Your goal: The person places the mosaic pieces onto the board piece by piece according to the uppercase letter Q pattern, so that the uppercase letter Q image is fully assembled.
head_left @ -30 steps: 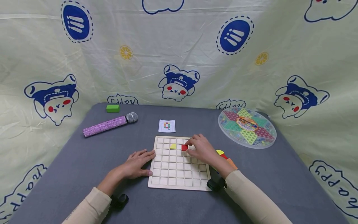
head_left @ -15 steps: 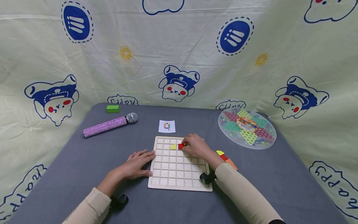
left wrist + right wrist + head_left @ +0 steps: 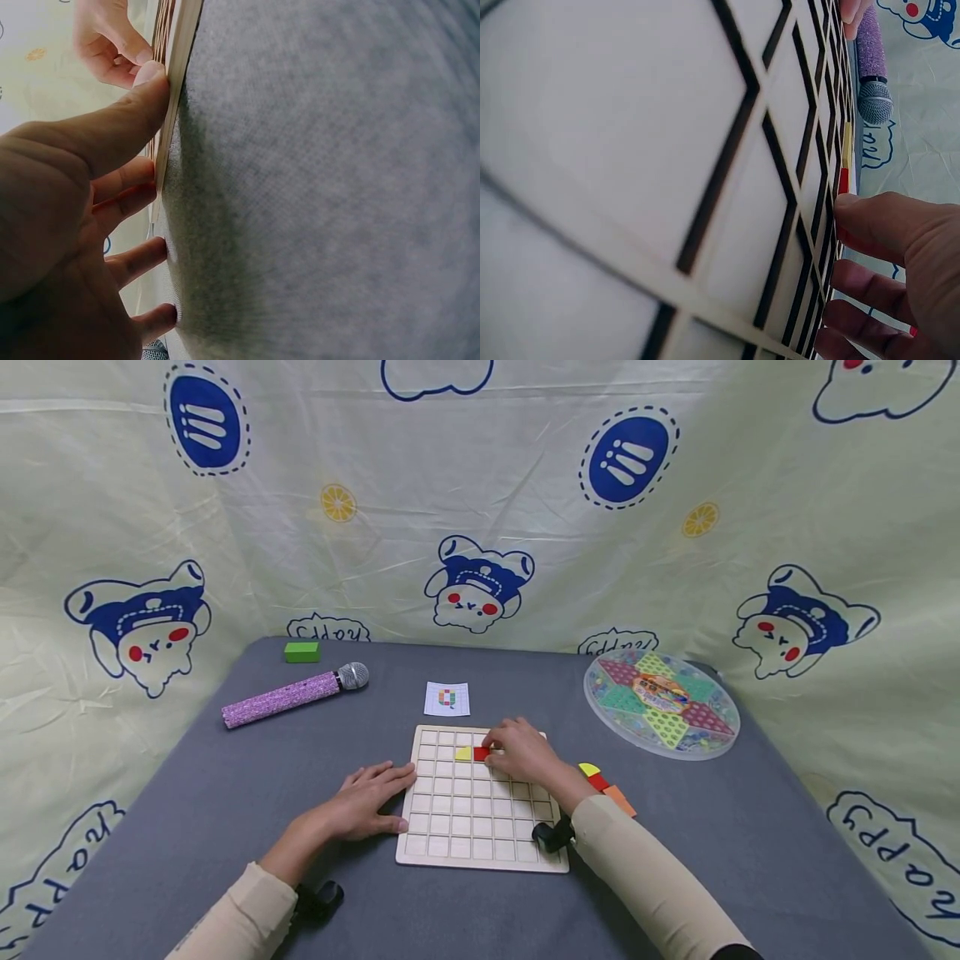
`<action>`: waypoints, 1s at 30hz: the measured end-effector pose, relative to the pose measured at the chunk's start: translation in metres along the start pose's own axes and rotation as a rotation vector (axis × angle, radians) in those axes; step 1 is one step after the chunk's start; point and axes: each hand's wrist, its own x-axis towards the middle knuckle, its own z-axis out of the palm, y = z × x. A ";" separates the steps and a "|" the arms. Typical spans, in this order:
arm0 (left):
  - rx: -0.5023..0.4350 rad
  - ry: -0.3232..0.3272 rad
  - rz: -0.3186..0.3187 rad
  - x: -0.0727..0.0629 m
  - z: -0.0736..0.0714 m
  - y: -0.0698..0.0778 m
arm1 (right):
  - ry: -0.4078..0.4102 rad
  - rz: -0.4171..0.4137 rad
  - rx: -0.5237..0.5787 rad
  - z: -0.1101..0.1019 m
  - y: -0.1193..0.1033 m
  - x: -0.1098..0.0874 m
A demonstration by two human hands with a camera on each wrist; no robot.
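Note:
A pale wooden grid board [image 3: 438, 822] lies on the table, with a yellow tile [image 3: 463, 753] in one of its upper cells. Right beside that tile is a red square tile [image 3: 480, 754], held by the thumb and fingertips of my right hand [image 3: 522, 752] at cell level. In the right wrist view the thumb tip covers part of the red tile [image 3: 844, 181]. My left hand [image 3: 367, 800] rests flat along the board's left edge, fingers spread; in the left wrist view its thumb [image 3: 124, 124] lies against the board's side.
Behind the board lies a small printed pattern card [image 3: 447, 699]. Coloured tiles [image 3: 597, 783] lie right of the board, partly behind the right forearm. Farther out are a purple glittery microphone [image 3: 285, 697], a green block [image 3: 302, 652] and a round Chinese checkers box [image 3: 660, 703].
My right hand has moved left with the red tile, from a column further right to directly beside the yellow tile. The left hand has stayed at the board's edge.

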 end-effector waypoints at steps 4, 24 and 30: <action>0.000 -0.002 -0.010 0.001 0.000 0.000 | 0.001 0.000 0.008 0.001 0.001 0.001; 0.014 0.004 0.001 0.000 0.000 0.000 | 0.073 0.057 0.098 -0.025 0.040 -0.040; 0.015 0.001 -0.005 0.000 0.001 0.001 | 0.100 0.079 0.087 -0.028 0.067 -0.055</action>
